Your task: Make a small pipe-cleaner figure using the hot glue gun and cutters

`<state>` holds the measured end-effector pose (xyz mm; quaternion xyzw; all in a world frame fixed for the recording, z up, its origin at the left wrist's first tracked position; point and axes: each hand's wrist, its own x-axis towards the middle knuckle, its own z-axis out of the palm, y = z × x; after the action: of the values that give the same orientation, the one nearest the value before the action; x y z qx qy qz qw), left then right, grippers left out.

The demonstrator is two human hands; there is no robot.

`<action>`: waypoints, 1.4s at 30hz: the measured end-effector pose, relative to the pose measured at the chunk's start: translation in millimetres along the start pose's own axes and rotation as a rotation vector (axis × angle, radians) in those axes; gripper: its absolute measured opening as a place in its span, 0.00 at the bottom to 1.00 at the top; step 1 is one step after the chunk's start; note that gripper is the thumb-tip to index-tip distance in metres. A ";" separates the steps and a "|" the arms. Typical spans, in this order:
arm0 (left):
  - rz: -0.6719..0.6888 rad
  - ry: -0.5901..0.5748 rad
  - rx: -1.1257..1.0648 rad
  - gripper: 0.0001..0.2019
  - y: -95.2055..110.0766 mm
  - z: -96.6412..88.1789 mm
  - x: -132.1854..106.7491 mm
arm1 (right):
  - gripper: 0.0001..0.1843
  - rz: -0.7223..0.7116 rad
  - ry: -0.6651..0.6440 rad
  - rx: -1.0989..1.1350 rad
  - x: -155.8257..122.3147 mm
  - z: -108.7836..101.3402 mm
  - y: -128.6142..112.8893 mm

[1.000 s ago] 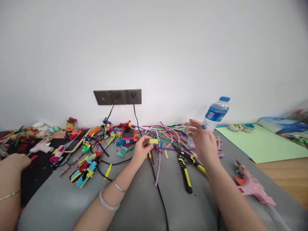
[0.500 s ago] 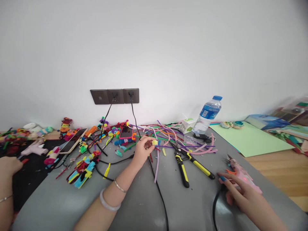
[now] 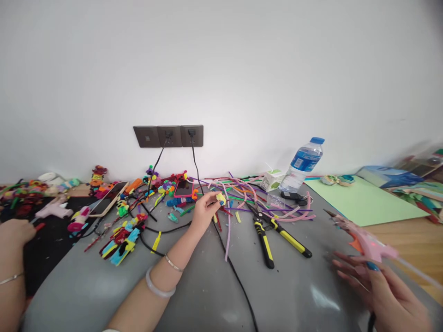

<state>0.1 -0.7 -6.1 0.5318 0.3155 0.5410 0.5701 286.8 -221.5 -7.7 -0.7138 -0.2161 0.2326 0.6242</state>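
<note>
My left hand (image 3: pixel 204 211) pinches a small yellow fuzzy piece (image 3: pixel 220 198), apparently bent pipe cleaner, between thumb and fingertips above the middle of the table. In my right hand (image 3: pixel 377 286) is a pink hot glue gun (image 3: pixel 368 240), its nozzle aimed away and to the left. The fingers close about its handle, partly blurred, and a clear glue stick (image 3: pixel 417 273) juts from its rear. Between the hands lie yellow-and-black pliers (image 3: pixel 265 244) with spread handles. A lilac pipe cleaner (image 3: pixel 227 235) hangs or lies just beyond my left hand.
Loose pipe cleaners (image 3: pixel 242 189) stand behind the pliers, near a water bottle (image 3: pixel 302 165) and a small carton (image 3: pixel 272 180). Black cords (image 3: pixel 238 274) cross the grey table (image 3: pixel 207 295). Fuzzy figures (image 3: pixel 121 240) and a phone (image 3: pixel 109 199) lie left. Another person's hand (image 3: pixel 14 235) is at the far left.
My right hand has lifted the glue gun off the table and moved right with it. My left hand still holds the yellow piece in nearly the same place. The view has shifted slightly.
</note>
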 end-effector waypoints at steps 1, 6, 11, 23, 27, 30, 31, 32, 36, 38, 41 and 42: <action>-0.021 0.003 -0.023 0.16 -0.4 -0.2 0.2 | 0.13 -0.046 0.002 -0.026 -1.0 4.1 -3.1; -0.136 0.049 -0.213 0.22 -2.1 -0.9 2.8 | 0.22 -0.256 -0.071 0.005 0.6 27.4 -22.8; -0.202 0.099 -0.343 0.22 -3.3 0.7 6.5 | 0.33 -0.215 -0.197 0.267 16.3 66.7 -50.5; -0.320 0.171 -0.455 0.16 0.2 -4.8 11.0 | 0.28 -0.074 -1.099 0.381 42.6 198.1 -79.7; -0.359 0.151 -0.481 0.14 0.7 -5.2 10.8 | 0.29 -0.132 -0.985 0.305 49.5 192.5 -58.8; -0.383 0.144 -0.509 0.14 1.7 -5.8 10.3 | 0.31 -0.193 -1.025 0.208 53.1 185.8 -52.4; -0.385 0.141 -0.520 0.14 2.0 -6.1 10.2 | 0.31 -0.211 -1.054 0.179 52.9 184.3 -51.8; -0.384 0.135 -0.529 0.14 2.3 -6.4 10.2 | 0.32 -0.227 -1.086 0.154 52.0 183.1 -51.6; -0.367 0.102 -0.556 0.14 3.6 -6.8 10.1 | 0.31 -0.287 -1.180 0.105 43.8 180.2 -50.6; -0.367 0.093 -0.581 0.15 4.8 -6.1 9.9 | 0.31 -0.318 -1.198 0.098 40.1 179.2 -49.1; -0.383 0.083 -0.626 0.18 7.1 -4.6 9.2 | 0.31 -0.362 -1.196 0.106 37.7 178.4 -47.5; -0.389 0.080 -0.636 0.18 7.9 -4.1 9.0 | 0.31 -0.370 -1.195 0.109 37.5 178.3 -47.6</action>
<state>-4.0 7.7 2.4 0.2369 0.2489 0.5138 0.7861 208.6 -52.0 17.2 -0.3784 -0.6353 0.4904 0.4612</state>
